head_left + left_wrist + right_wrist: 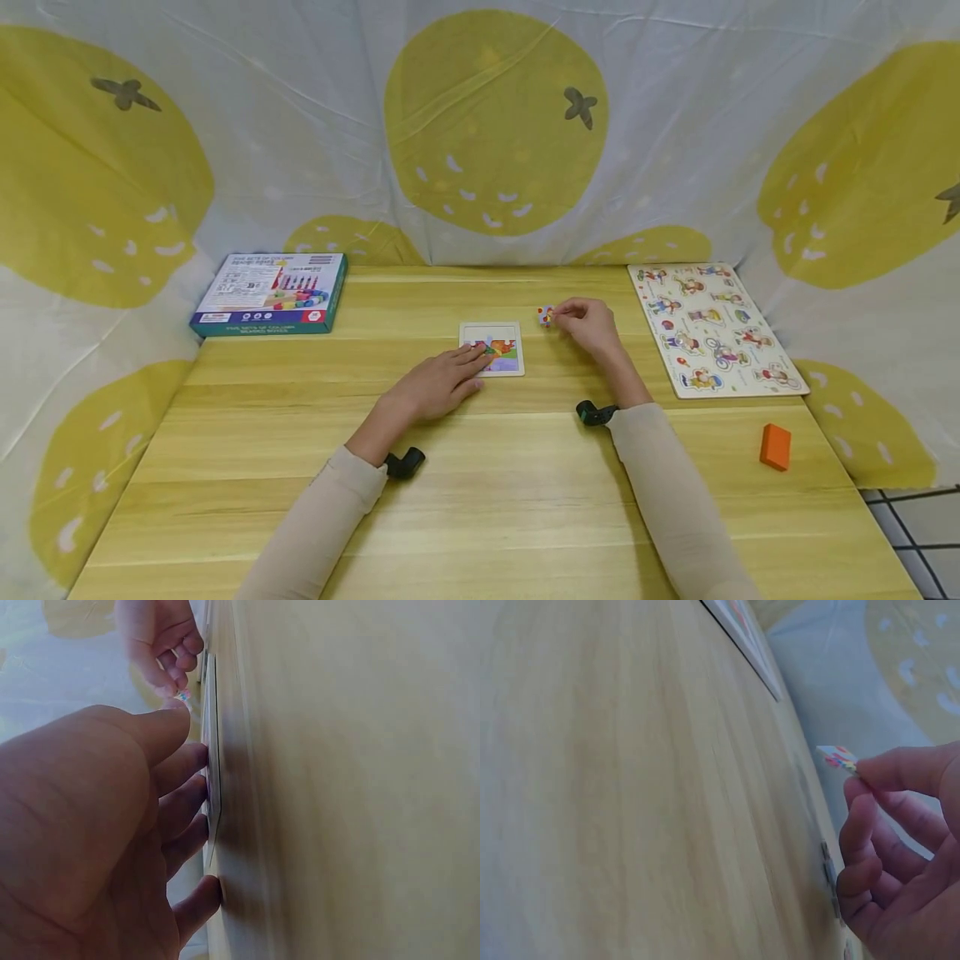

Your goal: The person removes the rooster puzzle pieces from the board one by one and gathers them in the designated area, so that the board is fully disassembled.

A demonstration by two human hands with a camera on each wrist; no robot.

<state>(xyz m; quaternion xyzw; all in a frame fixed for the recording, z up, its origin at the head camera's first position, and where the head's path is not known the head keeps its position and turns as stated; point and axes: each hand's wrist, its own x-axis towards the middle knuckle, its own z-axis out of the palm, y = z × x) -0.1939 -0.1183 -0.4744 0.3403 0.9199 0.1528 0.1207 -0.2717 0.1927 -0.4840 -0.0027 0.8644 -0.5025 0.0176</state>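
Note:
A small jigsaw puzzle board [512, 362] with a pale frame lies mid-table. Coloured picture pieces fill its lower part, while its upper part shows plain white. My left hand [438, 383] rests on the board's left side, fingers extended over the picture and covering part of it. To the right of the board, my right hand [588, 327] pinches a small colourful puzzle piece [840, 758] between thumb and forefinger. In the right wrist view the piece is above the table. Below that hand, thin flat pieces [830, 879] lie on the wood, partly hidden by the fingers.
A boxed bead set [270, 293] lies at the back left. On the right is a wooden board with peg-puzzle figures [705, 333], and nearer the front an orange block [776, 447]. A lemon-printed cloth [300, 125] hangs behind the wooden table [480, 517].

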